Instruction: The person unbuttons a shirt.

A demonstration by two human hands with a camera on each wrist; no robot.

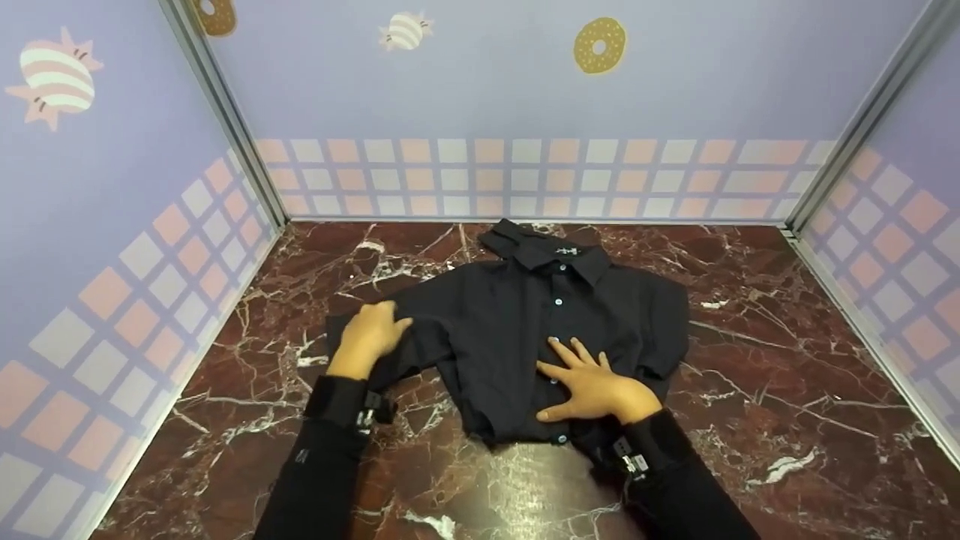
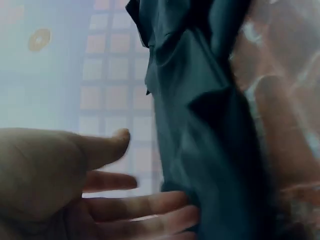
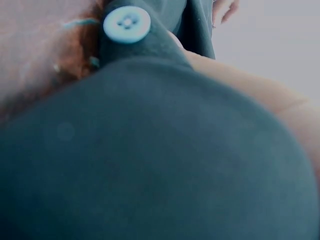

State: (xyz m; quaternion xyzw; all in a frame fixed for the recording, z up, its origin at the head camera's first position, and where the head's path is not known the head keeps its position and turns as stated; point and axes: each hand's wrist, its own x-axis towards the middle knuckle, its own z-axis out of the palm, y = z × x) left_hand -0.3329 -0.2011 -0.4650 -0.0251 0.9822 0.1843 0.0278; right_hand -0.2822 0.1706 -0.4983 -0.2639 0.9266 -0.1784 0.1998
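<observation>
A black button-up shirt lies front side up, its collar toward the back wall. My right hand rests on the shirt front with fingers spread beside the button line. Over the sleeve stretched out to the left is my left hand. In the left wrist view its fingers are extended and loose, overlapping the dark cloth, with no grip on it. Dark fabric fills most of the right wrist view, where a pale button shows near the top.
The shirt lies on a dark red marbled tabletop. Lilac panels with pink and white squares enclose it at the back, left and right. Metal posts stand at the back corners.
</observation>
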